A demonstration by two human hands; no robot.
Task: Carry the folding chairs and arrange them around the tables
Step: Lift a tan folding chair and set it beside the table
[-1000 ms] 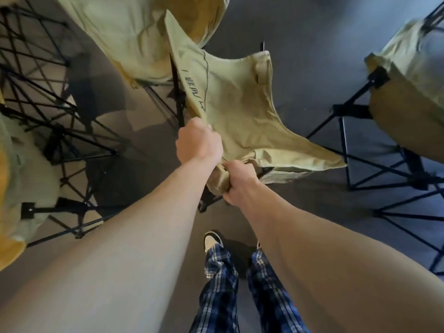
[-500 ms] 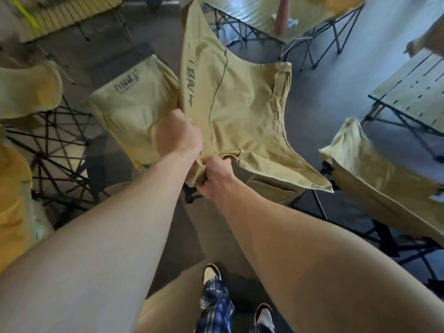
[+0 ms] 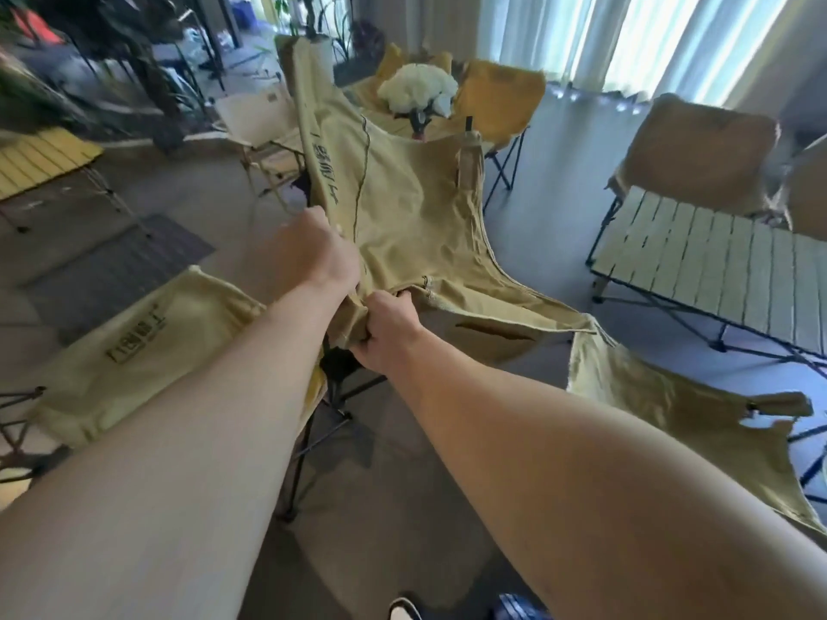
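canvas chair [image 3: 402, 208] gripped by two hands: left [image 3: 317, 257]; right [image 3: 385, 328]

held chair [image 3: 411, 217]: khaki, dark print | slatted table [image 3: 725, 266]: pale cream | far chair [image 3: 496, 100]: mustard yellow

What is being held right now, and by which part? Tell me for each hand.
Both hands hold the tan folding chair by its fabric seat edge: the left hand on the side hem, the right hand bunching the near corner.

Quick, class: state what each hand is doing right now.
Left hand: closed, gripping the carried chair by its fabric.
Right hand: closed on the same chair's fabric edge.
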